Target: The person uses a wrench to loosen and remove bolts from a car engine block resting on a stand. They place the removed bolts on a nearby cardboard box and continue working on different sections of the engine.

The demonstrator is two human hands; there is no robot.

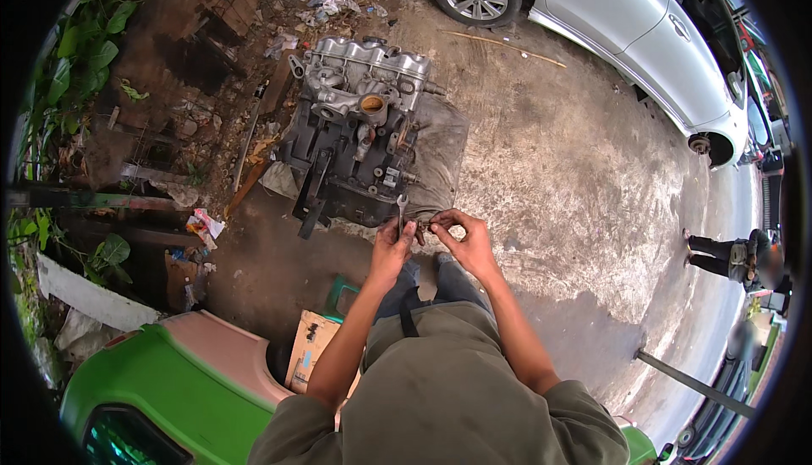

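Note:
My left hand (pixel 390 249) is closed round a silver open-ended wrench (pixel 402 205), whose jaw points up past my fingers. Beside it, my right hand (pixel 468 243) has thumb and fingertips pinched together around something small and dark that I cannot make out. Both hands are close together in front of my body. Just beyond them sits a car engine (pixel 342 169) with a silver upper part and a dark lower block. An orange-brown round opening (pixel 372 106) shows on its near side. A grey cloth or sheet (pixel 440 143) lies under its right side.
A silver car (pixel 592 8) stands at the far right. A green car body (pixel 169 380) and a cardboard box (pixel 309 348) are at the lower left, near a green stool (pixel 342 297). Litter and scrap wood lie left of the engine. A person (pixel 744 259) stands at the right.

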